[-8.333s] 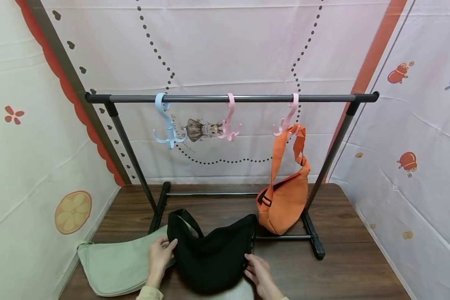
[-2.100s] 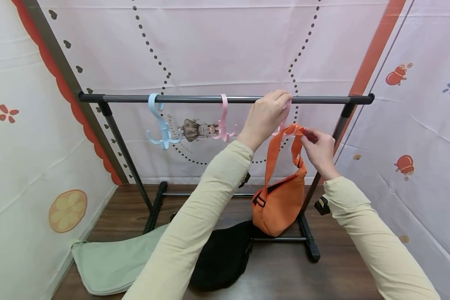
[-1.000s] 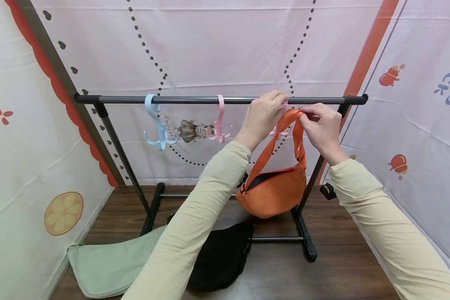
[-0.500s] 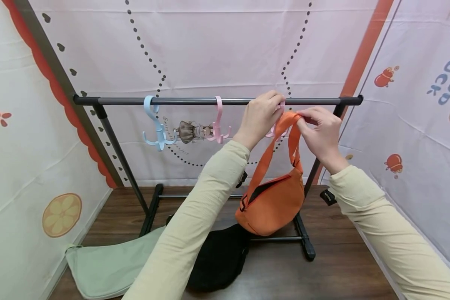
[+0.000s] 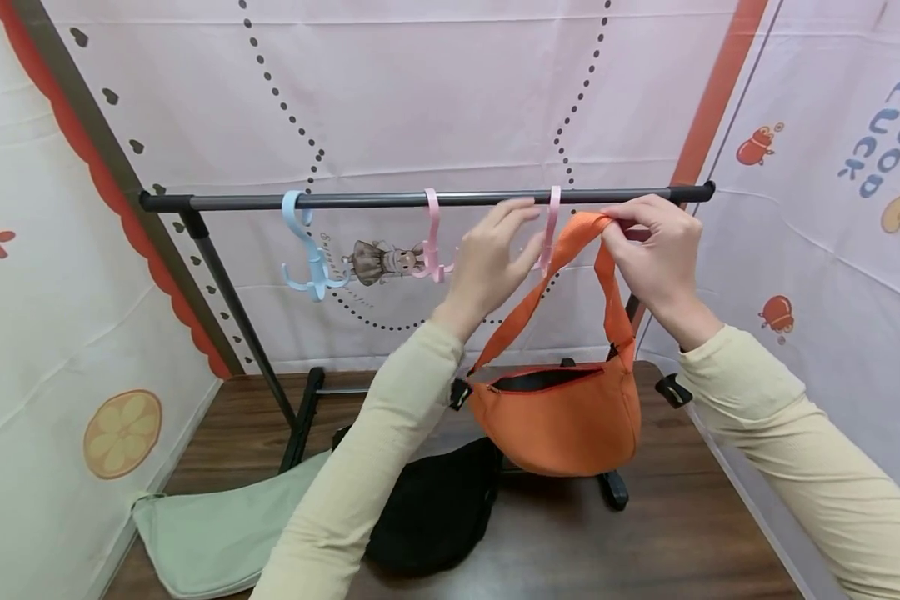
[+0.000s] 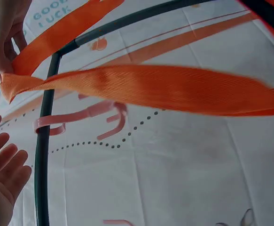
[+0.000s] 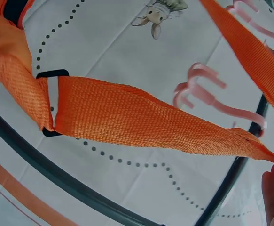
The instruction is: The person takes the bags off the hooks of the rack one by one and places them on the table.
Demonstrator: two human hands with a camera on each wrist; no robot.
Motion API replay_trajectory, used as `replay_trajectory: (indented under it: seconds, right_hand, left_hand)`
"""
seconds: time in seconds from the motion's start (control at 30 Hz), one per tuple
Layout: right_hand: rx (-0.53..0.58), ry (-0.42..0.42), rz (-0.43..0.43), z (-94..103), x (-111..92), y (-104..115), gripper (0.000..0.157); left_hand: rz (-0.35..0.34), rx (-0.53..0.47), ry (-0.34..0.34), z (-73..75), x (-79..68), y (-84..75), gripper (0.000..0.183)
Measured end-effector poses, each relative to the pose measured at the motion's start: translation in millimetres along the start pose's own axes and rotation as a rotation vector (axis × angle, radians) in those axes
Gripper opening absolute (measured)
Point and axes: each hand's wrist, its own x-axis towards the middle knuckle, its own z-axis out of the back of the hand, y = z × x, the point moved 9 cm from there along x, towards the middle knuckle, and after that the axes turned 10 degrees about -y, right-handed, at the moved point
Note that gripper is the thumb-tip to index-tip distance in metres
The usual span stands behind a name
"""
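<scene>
In the head view my right hand (image 5: 660, 258) pinches the top of the strap of an orange shoulder bag (image 5: 558, 433). The bag hangs from that grip, its zip partly undone, in front of the rack. Its strap (image 7: 127, 115) stretches across the right wrist view, with a black buckle at one end. My left hand (image 5: 487, 267) has its fingers loosely extended and holds nothing, close to the right-hand pink hook (image 5: 552, 225) on the rail. In the left wrist view that pink hook (image 6: 80, 114) carries no strap.
A black rail (image 5: 375, 201) of a standing rack runs across, bearing a light-blue hook (image 5: 315, 258) and another pink hook (image 5: 432, 237). On the brown table (image 5: 570, 542) lie a green bag (image 5: 217, 533) and a black bag (image 5: 435, 508), partly covered by my left sleeve.
Both hands went from the black bag up to the right-hand pink hook. My right hand lifted the orange bag's strap off it. My left hand has just let go of the hook.
</scene>
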Motion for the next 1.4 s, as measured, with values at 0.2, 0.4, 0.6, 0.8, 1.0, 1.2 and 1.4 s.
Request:
replay_trajectory:
  seconds: [0.2, 0.4, 0.6, 0.8, 1.0, 1.2, 1.4]
  right_hand:
    - [-0.009, -0.018, 0.009, 8.2, 6.4, 12.5, 0.013]
    - [-0.04, -0.017, 0.056, 15.2, 13.8, 28.7, 0.015]
    - [-0.097, 0.052, 0.041, 12.4, 12.2, 40.6, 0.015]
    - [-0.068, 0.037, 0.041, 17.6, 12.6, 54.2, 0.016]
    - [-0.04, 0.016, 0.01, 24.1, 16.0, 61.4, 0.016]
    - [-0.036, 0.017, -0.05, 32.9, 15.9, 57.5, 0.015]
    - [-0.057, 0.03, -0.06, 37.9, 10.8, 55.0, 0.015]
  left_hand:
    - [0.027, -0.084, -0.032, 13.7, -70.0, 7.5, 0.036]
    - [0.314, -0.01, -0.113, 11.6, -168.9, 43.7, 0.054]
    - [0.869, -0.235, -0.026, -21.0, -278.9, 82.5, 0.07]
    - [1.205, -0.613, 0.042, -55.4, -340.9, 84.5, 0.059]
    - [1.317, -0.788, -0.003, -67.2, -356.5, 80.8, 0.05]
    - [1.314, -0.851, -0.03, -68.8, -353.2, 81.0, 0.061]
    - [1.327, -0.904, -0.01, -72.8, -352.3, 80.6, 0.066]
